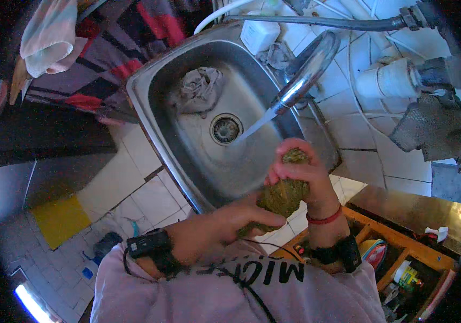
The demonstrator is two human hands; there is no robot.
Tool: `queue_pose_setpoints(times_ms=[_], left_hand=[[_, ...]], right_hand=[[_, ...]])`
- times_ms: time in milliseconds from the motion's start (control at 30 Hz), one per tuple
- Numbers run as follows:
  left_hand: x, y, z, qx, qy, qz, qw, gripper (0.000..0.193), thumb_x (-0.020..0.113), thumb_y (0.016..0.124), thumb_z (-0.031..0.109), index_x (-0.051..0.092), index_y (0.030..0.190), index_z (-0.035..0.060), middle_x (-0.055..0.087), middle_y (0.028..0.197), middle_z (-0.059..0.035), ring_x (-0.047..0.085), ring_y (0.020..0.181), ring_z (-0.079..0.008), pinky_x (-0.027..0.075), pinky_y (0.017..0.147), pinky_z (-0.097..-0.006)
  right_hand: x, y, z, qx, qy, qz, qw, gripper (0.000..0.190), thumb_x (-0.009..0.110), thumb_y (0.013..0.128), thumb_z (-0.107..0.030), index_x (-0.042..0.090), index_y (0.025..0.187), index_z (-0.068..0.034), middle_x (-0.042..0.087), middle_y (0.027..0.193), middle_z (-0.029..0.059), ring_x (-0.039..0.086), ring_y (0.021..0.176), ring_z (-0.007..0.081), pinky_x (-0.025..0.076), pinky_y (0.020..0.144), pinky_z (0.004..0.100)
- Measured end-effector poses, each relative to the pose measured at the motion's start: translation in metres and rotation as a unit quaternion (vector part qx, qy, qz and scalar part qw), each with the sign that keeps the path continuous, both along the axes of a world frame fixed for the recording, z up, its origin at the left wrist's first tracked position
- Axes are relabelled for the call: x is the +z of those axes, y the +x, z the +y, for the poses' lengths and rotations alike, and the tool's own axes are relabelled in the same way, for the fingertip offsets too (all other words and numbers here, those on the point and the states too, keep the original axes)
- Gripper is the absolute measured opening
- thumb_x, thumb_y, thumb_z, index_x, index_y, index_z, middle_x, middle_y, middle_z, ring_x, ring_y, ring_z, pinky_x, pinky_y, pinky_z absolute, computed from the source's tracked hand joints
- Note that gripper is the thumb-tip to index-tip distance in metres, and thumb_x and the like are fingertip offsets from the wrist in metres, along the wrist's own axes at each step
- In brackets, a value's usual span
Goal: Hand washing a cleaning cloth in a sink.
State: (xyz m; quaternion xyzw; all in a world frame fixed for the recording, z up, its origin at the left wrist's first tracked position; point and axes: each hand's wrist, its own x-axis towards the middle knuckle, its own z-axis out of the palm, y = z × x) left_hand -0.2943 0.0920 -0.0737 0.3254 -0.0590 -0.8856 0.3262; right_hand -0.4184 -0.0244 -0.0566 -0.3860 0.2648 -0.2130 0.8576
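My left hand [242,212] and my right hand [297,169] both grip a mottled olive-green thing [285,198], perhaps a wet cloth. It is held near the front right rim of the stainless steel sink [238,169]. My right hand wraps its upper end, and my left hand has its lower end. Blur hides its exact shape. Water runs from the chrome faucet [309,72] into the basin beside the drain strainer [227,129]. A crumpled grey cloth [202,89] lies in the basin behind the drain.
A white plastic container [259,34] stands on the sink's back edge beside a crumpled rag [277,55]. A grey hose [335,22] crosses the tiled wall, where a mesh cloth [432,125] hangs. A wooden compartmented drawer [400,250] is at right. A checked cloth [125,64] hangs at left.
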Motion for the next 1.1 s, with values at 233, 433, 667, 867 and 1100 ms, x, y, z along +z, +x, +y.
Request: queue_pose_setpoints(times_ms=[233, 433, 667, 867, 1100], left_hand=[[-0.026, -0.005, -0.009, -0.023, -0.119, -0.251, 0.960, 0.043, 0.071, 0.062, 0.024, 0.055, 0.097, 0.0050, 0.058, 0.083, -0.0050, 0.054, 0.069, -0.0154, 0.043, 0.063, -0.0278], [-0.059, -0.007, -0.007, -0.044, -0.170, -0.431, 0.885, 0.048, 0.071, 0.057, 0.032, 0.058, 0.093, 0.0032, 0.061, 0.084, -0.0124, 0.058, 0.078, -0.0226, 0.044, 0.072, -0.0329], [-0.041, -0.004, -0.010, -0.087, -0.164, -0.546, 0.817, 0.051, 0.069, 0.057, 0.034, 0.057, 0.094, 0.0017, 0.060, 0.086, -0.0179, 0.058, 0.082, -0.0302, 0.044, 0.072, -0.0366], [-0.063, -0.013, -0.009, -0.152, -0.197, -0.623, 0.741, 0.055, 0.068, 0.060, 0.033, 0.049, 0.097, -0.0021, 0.058, 0.087, -0.0214, 0.058, 0.082, -0.0357, 0.045, 0.071, -0.0409], [-0.053, 0.016, -0.013, -0.201, -0.358, -0.694, 0.592, 0.055, 0.065, 0.070, 0.026, 0.037, 0.110, 0.0015, 0.054, 0.092, -0.0209, 0.057, 0.083, -0.0348, 0.045, 0.072, -0.0446]], right_hand=[[-0.014, 0.019, 0.009, -0.059, -0.176, 0.216, 0.959, 0.013, 0.059, 0.077, -0.014, 0.054, 0.080, -0.001, 0.049, 0.059, 0.0042, 0.050, 0.053, 0.0138, 0.045, 0.055, 0.0276], [-0.055, 0.025, 0.016, -0.156, -0.080, 0.205, 0.963, 0.018, 0.055, 0.080, -0.017, 0.050, 0.070, -0.002, 0.046, 0.056, 0.0032, 0.048, 0.051, 0.0139, 0.042, 0.048, 0.0284], [-0.085, 0.023, 0.021, -0.254, 0.053, 0.160, 0.952, 0.017, 0.055, 0.078, -0.016, 0.048, 0.068, -0.005, 0.044, 0.058, 0.0030, 0.045, 0.050, 0.0142, 0.043, 0.047, 0.0306], [-0.111, 0.006, 0.023, -0.284, 0.162, 0.145, 0.934, 0.019, 0.057, 0.078, -0.023, 0.050, 0.073, -0.006, 0.049, 0.065, 0.0049, 0.051, 0.059, 0.0174, 0.046, 0.053, 0.0357], [-0.063, -0.029, 0.031, -0.059, 0.199, 0.244, 0.947, 0.044, 0.056, 0.077, -0.033, 0.046, 0.112, -0.008, 0.055, 0.102, 0.0074, 0.058, 0.083, 0.0223, 0.050, 0.065, 0.0347]])
